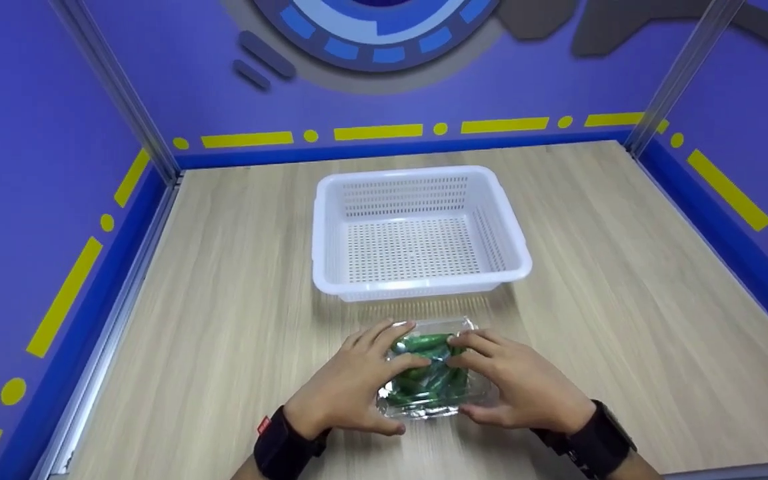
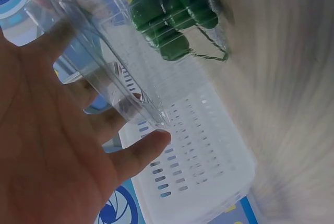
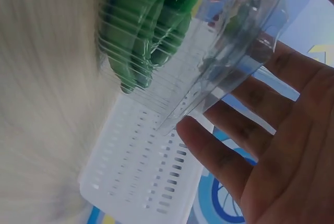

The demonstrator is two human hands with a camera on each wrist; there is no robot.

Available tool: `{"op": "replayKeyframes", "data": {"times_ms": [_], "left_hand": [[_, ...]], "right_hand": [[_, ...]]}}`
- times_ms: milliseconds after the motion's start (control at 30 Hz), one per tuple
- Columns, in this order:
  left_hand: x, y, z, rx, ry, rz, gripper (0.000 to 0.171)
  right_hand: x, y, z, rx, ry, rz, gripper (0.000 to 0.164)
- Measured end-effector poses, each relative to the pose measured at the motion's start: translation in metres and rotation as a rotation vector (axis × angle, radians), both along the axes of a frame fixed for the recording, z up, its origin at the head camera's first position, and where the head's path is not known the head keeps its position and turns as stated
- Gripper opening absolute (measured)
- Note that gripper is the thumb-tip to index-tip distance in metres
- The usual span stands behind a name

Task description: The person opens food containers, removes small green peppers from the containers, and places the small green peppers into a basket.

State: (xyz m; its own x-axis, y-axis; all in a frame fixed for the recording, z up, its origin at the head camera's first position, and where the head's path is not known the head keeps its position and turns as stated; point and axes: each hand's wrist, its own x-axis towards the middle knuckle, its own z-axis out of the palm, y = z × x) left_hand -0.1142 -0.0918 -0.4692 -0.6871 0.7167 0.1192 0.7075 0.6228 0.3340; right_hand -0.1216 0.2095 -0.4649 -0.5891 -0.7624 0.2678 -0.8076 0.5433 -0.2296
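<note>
A clear plastic clamshell box of green peppers lies on the table in front of the white basket. My left hand is spread over the box's left side, its fingertips touching the lid, the thumb held apart near the front edge. On the other side my right hand rests its fingertips on the top, its thumb at the front right corner. In the left wrist view fairly straight fingers meet the lid's rim. The right wrist view shows similarly extended fingers along the rim.
A white perforated plastic basket stands just beyond the box. Blue panels with yellow markings wall in the wood-grain table at the back and both sides. Black bands with cameras circle both wrists.
</note>
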Motion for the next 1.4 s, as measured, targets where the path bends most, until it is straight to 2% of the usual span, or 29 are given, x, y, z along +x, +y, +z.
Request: {"op": "replayKeyframes", "data": {"times_ms": [367, 700, 933, 1233, 1300, 1400], "left_hand": [[-0.002, 0.0, -0.009, 0.052, 0.035, 0.014, 0.089], [0.003, 0.0, -0.018, 0.079, 0.03, 0.037, 0.087], [-0.002, 0.002, -0.016, 0.076, 0.081, 0.033, 0.086], [-0.005, -0.001, -0.017, 0.097, 0.067, 0.008, 0.083], [-0.005, -0.001, -0.017, 0.104, 0.056, 0.008, 0.082], [-0.004, -0.002, -0.018, 0.108, 0.039, 0.012, 0.082]], "right_hand": [[0.011, -0.012, -0.004, 0.017, 0.173, -0.039, 0.053], [0.01, -0.018, -0.011, 0.016, 0.256, 0.003, 0.051], [0.005, -0.018, -0.007, 0.034, 0.285, 0.011, 0.049], [0.011, -0.014, -0.013, 0.02, 0.326, 0.012, 0.054], [0.011, -0.013, -0.011, 0.02, 0.313, 0.031, 0.052], [0.011, -0.01, -0.007, 0.009, 0.229, 0.054, 0.048]]}}
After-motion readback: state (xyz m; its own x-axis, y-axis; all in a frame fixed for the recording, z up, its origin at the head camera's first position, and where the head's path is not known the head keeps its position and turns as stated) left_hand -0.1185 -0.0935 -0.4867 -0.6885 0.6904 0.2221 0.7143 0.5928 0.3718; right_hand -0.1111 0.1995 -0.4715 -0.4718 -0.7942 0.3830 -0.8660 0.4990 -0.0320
